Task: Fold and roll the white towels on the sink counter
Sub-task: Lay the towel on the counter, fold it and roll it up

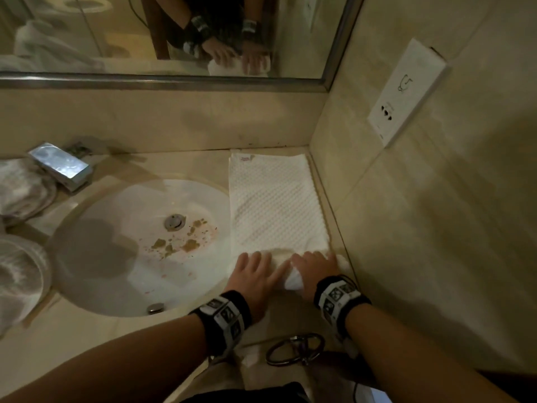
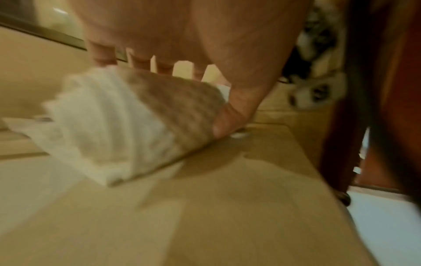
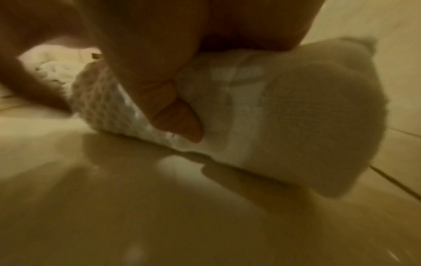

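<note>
A white waffle-textured towel (image 1: 276, 205) lies folded into a long strip on the counter (image 1: 334, 216), right of the sink and against the side wall. Its near end is wound into a short roll (image 1: 283, 258). My left hand (image 1: 255, 271) grips the roll's left part and my right hand (image 1: 313, 267) its right part. In the left wrist view the fingers bend over the roll (image 2: 109, 126) and the thumb (image 2: 230, 118) presses its near side. The right wrist view shows my right thumb (image 3: 180, 122) dug into the roll (image 3: 284, 117). The strip's far part lies flat.
The round sink basin (image 1: 116, 257) holds brown debris near the drain. A chrome faucet (image 1: 61, 167) and crumpled white towels (image 1: 20, 193) sit at the left. The tiled wall (image 1: 406, 228) with a socket plate (image 1: 406, 91) is close on the right. A metal ring (image 1: 293, 349) hangs below the counter edge.
</note>
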